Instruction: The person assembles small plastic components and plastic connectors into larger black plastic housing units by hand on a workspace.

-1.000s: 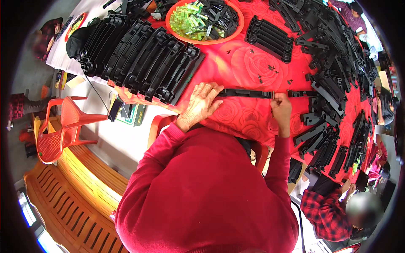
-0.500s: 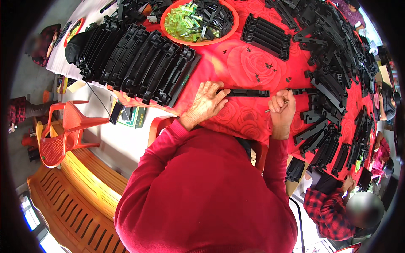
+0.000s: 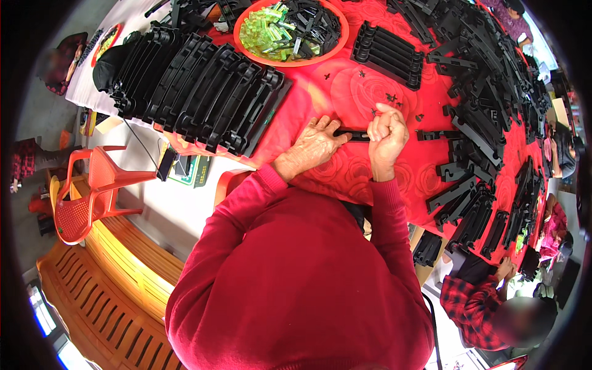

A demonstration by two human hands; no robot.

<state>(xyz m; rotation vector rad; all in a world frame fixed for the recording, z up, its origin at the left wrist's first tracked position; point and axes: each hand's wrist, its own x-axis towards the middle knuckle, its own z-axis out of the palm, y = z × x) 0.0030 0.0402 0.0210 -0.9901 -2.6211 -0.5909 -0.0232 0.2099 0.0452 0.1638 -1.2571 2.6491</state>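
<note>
My left hand [image 3: 313,147] rests on the red tablecloth, its fingertips and thumb on the left end of a long black plastic part [image 3: 356,135]. That part lies crosswise in front of me. Over its right end is my right hand [image 3: 388,137], most of its fingers curled in and the index finger reaching toward several tiny black pieces [image 3: 391,97]. Whatever the curled fingers hold is hidden. A second black part [image 3: 439,134] lies to the right, apart from the hand.
Rows of black housings [image 3: 203,92] stand at the left. An orange-rimmed basin [image 3: 280,62] holds yellow-green and black pieces. A neat black stack [image 3: 388,54] sits behind, and loose black parts [image 3: 481,132] cover the right. A person in a checked shirt [image 3: 472,305] works at the lower right.
My right hand has moved left and up, from beside the black part to above its right end. The thin stick seen in it earlier no longer shows. My left hand has shifted slightly right.
</note>
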